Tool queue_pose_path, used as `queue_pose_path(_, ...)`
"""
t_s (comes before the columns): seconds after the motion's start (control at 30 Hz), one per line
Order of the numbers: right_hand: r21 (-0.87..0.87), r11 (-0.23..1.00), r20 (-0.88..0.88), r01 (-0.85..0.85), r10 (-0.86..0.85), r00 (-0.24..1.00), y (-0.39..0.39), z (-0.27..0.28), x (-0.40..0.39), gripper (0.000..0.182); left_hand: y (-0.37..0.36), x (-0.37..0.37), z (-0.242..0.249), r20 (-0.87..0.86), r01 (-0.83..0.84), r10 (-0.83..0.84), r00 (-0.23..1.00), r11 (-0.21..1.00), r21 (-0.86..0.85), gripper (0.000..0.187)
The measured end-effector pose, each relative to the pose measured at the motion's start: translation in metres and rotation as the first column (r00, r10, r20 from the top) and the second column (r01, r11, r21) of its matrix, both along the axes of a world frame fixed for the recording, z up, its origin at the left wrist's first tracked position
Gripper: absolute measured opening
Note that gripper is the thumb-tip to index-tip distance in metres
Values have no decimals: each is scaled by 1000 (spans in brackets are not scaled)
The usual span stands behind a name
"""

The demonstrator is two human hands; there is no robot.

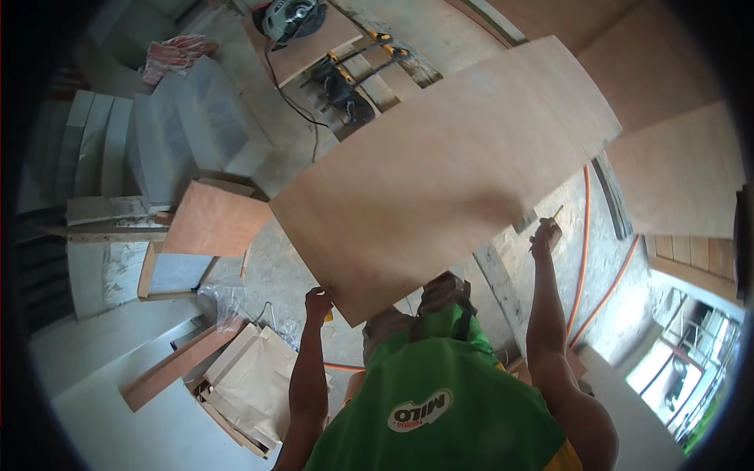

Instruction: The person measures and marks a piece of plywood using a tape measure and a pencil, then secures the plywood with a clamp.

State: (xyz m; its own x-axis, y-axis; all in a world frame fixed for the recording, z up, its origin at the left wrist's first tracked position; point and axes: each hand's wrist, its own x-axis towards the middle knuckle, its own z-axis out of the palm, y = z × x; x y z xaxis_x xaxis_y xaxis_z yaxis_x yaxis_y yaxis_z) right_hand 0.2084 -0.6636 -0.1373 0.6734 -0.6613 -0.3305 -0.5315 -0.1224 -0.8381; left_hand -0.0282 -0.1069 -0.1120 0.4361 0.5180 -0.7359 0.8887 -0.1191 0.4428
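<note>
A large sheet of plywood [440, 157] lies at a slant across the middle, above the green shirt. My left hand [318, 302] is closed at the sheet's lower left edge, near its corner, with something small and yellow just below the fingers. To the right of the sheet, and apart from it, my right hand [545, 235] is closed around a thin pencil-like stick [558, 212] that points up.
A circular saw [292, 17] rests on a board at the top, with black and yellow clamps [345, 78] near it. Orange hose [583, 259] runs along the floor at the right. Wood panels [216, 220] stand at the left, beside cardboard [251, 385].
</note>
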Motion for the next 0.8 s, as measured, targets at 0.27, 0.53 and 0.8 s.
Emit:
queue_pose_path(0.27,-190,975,161,-119,150,975,20,102,-123,31,9,-66,9,152,-25,73,986,955,-295,45)
queue_pose_path(0.53,-114,954,537,-276,293,791,109,240,-248,35,46,-195,-7,112,-72,127,986,914,-399,50)
queue_pose_path(0.8,-319,573,903,-755,425,-59,230,395,-317,82,90,-338,-75,-55,467,-473,879,879,-97,64)
